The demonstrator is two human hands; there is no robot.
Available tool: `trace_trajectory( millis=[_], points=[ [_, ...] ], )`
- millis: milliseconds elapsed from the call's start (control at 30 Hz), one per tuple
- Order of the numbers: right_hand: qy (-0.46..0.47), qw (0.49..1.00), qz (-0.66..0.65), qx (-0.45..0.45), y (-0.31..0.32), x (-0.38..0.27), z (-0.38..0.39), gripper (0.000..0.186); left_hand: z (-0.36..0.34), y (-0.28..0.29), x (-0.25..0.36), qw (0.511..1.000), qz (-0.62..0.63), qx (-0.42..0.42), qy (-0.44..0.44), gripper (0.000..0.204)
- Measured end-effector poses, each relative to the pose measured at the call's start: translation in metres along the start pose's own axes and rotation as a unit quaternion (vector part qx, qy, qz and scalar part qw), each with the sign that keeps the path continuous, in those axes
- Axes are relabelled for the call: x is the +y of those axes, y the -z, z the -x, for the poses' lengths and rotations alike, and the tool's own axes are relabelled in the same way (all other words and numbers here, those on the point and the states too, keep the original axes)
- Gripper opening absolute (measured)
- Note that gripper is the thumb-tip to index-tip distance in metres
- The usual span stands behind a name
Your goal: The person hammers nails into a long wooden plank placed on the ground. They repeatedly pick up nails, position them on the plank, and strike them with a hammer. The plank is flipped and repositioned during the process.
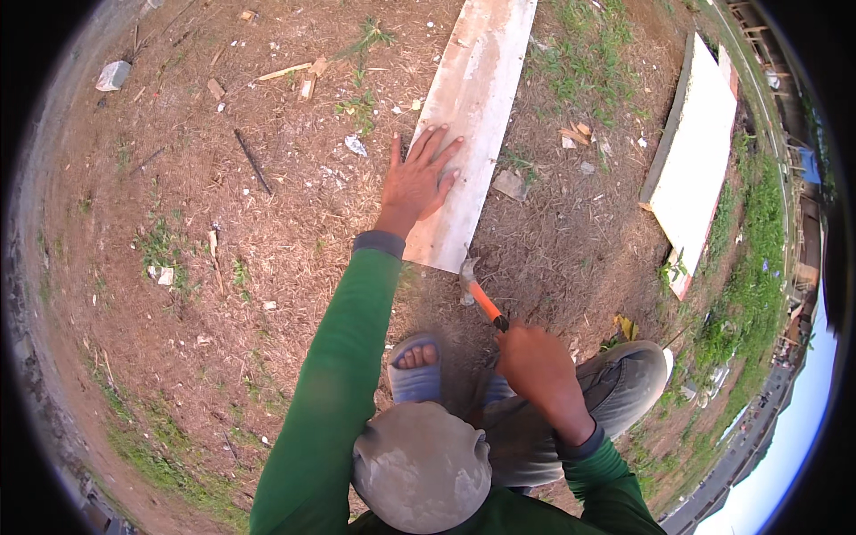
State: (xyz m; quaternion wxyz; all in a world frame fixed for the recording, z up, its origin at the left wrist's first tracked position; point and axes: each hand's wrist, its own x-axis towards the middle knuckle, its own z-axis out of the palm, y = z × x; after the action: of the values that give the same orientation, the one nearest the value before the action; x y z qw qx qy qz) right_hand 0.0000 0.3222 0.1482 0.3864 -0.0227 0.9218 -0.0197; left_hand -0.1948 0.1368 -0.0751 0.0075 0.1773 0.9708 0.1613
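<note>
A long pale wooden board [473, 80] lies on the dirt, running away from me. My left hand [419, 178] rests flat on it with the fingers spread, close to its left edge. In my right hand [539, 366] is a claw hammer [486, 303] with an orange and black handle, the fingers wrapped round the grip. The metal hammer head is at the near right corner of the board; whether it touches the wood I cannot tell.
Another white board [695, 143] lies at the right beside green grass. A concrete chunk [112, 76] sits far left, a flat stone [510, 185] right of the board. A dark stick [252, 161] and wood scraps litter the ground. My sandalled foot [416, 361] is near the board's end.
</note>
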Motion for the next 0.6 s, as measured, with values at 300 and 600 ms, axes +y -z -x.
trace_trajectory(
  millis=[300, 600],
  points=[
    [-0.08, 0.977, -0.196, -0.036, -0.114, -0.011, 0.063, 0.043, -0.006, -0.001, 0.005, 0.999, -0.031, -0.005, 0.006, 0.056],
    [-0.077, 0.965, -0.248, -0.04, -0.117, -0.002, 0.061, 0.042, 0.091, 0.038, 0.043, 0.94, 0.238, -0.111, -0.217, 0.043]
  ],
)
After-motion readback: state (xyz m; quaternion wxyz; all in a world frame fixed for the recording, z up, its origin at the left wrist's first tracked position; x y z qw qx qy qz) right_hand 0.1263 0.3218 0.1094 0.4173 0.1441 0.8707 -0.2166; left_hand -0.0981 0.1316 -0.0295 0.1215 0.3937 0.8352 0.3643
